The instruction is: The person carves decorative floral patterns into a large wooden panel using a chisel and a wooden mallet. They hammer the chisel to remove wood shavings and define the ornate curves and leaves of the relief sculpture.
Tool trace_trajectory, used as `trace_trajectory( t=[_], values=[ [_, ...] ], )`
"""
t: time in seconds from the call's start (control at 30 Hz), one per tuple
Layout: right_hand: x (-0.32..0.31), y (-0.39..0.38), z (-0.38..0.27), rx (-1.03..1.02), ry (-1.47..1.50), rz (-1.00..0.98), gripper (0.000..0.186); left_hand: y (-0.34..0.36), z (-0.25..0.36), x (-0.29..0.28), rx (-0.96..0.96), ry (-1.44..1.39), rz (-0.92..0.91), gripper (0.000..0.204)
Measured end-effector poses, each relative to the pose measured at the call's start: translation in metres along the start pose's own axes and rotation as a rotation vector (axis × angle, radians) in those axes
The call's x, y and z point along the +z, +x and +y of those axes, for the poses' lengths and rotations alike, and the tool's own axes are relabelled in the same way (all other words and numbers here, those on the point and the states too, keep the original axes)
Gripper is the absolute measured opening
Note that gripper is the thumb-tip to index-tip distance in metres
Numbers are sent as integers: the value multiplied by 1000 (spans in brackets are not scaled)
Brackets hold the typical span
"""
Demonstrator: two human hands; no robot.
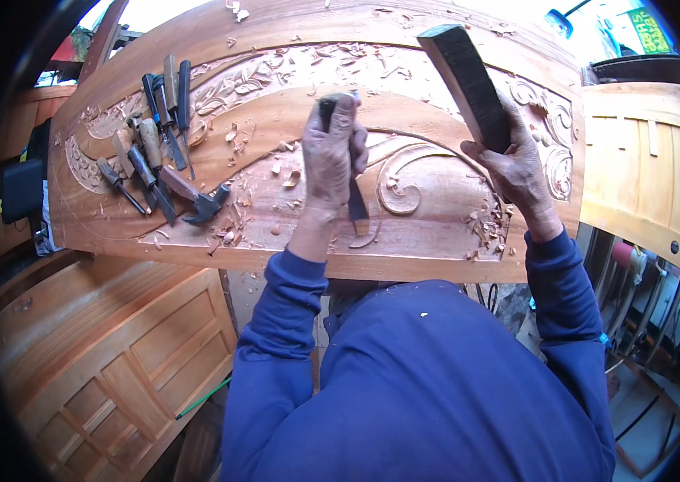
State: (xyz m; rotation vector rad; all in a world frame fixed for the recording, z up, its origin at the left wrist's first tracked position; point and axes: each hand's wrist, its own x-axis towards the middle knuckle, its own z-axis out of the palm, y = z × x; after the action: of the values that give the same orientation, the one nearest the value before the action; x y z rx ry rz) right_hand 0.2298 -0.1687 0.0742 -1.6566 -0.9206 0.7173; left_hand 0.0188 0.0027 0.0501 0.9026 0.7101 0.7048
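Note:
My left hand (329, 153) is closed around a wood chisel (358, 207), its blade pointing down at the carved wooden panel (276, 221) near a scroll (399, 193) in relief. The chisel's dark handle end shows above the fist. My right hand (517, 165) grips the lower end of a long rectangular wooden block (469, 84) with a blackened face. The block is raised over the panel, tilted up and to the left, apart from the chisel. Wood shavings (486, 227) lie over the carving.
Several chisels (170, 104) and a claw hammer (208, 206) lie on the panel at the left. A panelled wooden door (171, 337) leans at the lower left. Another wooden panel (645, 153) stands at the right, with metal rods (653, 313) below it.

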Motion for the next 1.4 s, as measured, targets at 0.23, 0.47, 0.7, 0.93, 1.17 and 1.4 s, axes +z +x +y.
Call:
trace_trajectory(
  t=[0.23,0.47,0.7,0.93,1.17,1.4],
  values=[
    [0,-3,-20,-123,-178,-4,78,8,-31,15,46,51,37,38],
    [3,41,-42,-162,4,165,83,6,-35,22,60,20,-43,28],
    [2,73,-29,-280,-535,-392,71,4,-45,19,45,19,-18,24],
    [12,63,-40,-368,-678,-456,76,0,-49,15,108,54,-51,28],
    [22,66,-5,-232,-18,-107,78,0,-49,21,56,99,-148,26],
    [-8,60,-8,-173,-117,58,76,-3,-47,26,8,160,-197,27]
  ],
)
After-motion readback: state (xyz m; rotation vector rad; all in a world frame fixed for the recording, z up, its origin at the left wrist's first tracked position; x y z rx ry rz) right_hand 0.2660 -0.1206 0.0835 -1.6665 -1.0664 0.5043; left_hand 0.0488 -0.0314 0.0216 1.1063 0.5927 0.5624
